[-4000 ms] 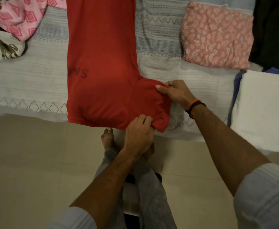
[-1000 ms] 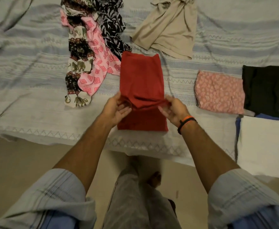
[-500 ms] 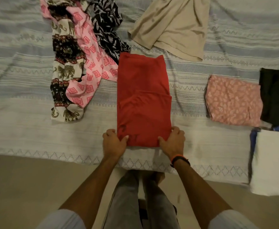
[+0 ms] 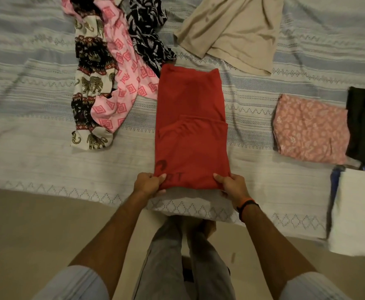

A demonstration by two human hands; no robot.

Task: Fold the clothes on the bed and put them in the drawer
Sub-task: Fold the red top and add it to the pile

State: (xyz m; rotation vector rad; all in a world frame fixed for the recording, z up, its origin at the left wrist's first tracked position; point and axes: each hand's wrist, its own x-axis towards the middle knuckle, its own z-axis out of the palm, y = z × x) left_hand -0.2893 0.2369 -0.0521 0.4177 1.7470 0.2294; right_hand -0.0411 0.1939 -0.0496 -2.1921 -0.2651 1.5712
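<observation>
Both hands pinch the near edge of the folded red shirt [image 4: 191, 135] on the bed [image 4: 36, 156]: left hand [image 4: 148, 184] and right hand [image 4: 233, 186], thumbs on top, fingers hidden beneath. Its dark print is partly covered. Beyond, a beige garment [image 4: 231, 33] is cut off by the frame.

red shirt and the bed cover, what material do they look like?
Red shirt: likely soft cotton-type knit, matte; it creases softly and drapes limp. Bed cover: looks woven, matte, with bands of stitched-looking zigzag and diamond patterns.
</observation>
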